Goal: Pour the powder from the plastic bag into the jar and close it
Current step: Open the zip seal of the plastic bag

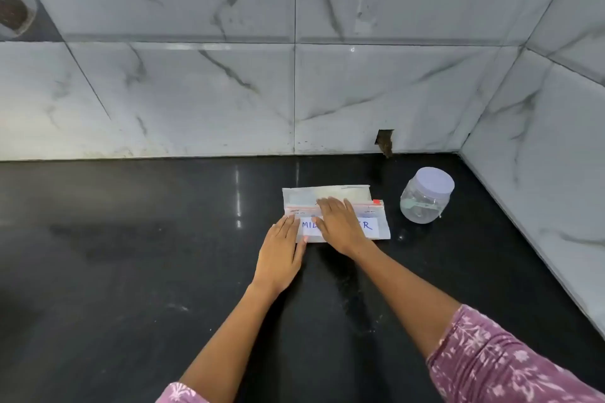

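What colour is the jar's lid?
Pale lilac-white, seen in the head view on the lid of the clear jar.

Glossy black countertop (131, 255) under a flat folded plastic bag (327, 195) and a lidded clear jar (425, 196).

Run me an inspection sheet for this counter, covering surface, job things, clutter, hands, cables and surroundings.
Surface: black countertop, glossy, faint smudges.
Job's things: plastic bag lying flat, folded, white label partly covered; jar to its right, lid on, appears empty, standing apart from the bag.
Clutter: nothing seen.
Hands: left hand flat at the bag's left edge; right hand flat on top of the bag; neither grips anything.
Cables: nothing seen.
Surroundings: marble-look wall tiles behind and on the right; small hole in the tile near the counter line.
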### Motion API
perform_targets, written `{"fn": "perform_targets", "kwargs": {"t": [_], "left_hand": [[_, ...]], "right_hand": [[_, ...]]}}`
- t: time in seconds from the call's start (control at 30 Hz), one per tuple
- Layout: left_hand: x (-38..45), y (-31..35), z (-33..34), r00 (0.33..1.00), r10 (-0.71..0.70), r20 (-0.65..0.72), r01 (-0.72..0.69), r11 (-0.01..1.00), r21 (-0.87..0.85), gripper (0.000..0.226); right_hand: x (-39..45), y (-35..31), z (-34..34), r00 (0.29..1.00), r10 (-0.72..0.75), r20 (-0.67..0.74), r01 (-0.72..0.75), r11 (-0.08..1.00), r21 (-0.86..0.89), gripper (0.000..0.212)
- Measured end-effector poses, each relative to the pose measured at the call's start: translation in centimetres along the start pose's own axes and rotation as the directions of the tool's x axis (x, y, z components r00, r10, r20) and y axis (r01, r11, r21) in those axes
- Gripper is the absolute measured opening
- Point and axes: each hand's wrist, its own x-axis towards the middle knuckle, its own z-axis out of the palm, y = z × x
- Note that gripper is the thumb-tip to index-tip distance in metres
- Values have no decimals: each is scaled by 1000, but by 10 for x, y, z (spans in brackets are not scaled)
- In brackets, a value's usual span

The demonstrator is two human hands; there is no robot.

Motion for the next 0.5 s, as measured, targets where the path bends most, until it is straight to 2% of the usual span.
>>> {"fn": "perform_targets", "kwargs": {"t": [0.17, 0.3, 0.4, 0.5], "left_hand": [[15, 1, -7, 999, 3, -36, -6, 997, -77, 73], [20, 3, -22, 992, 117, -50, -119, 992, -48, 64], [18, -1, -28, 984, 173, -46, -173, 985, 3, 42], [15, 2, -33, 983, 166, -76, -172, 982, -82, 26]], "right_hand": [[10, -2, -9, 989, -25, -143, 43, 992, 121, 29], [-10, -5, -19, 946, -144, -290, 206, 958, 197, 17], [-31, 0, -23, 926, -176, -335, 259, 940, 224, 12], [-44, 2, -25, 933, -160, -324, 250, 933, 260, 12]]}}
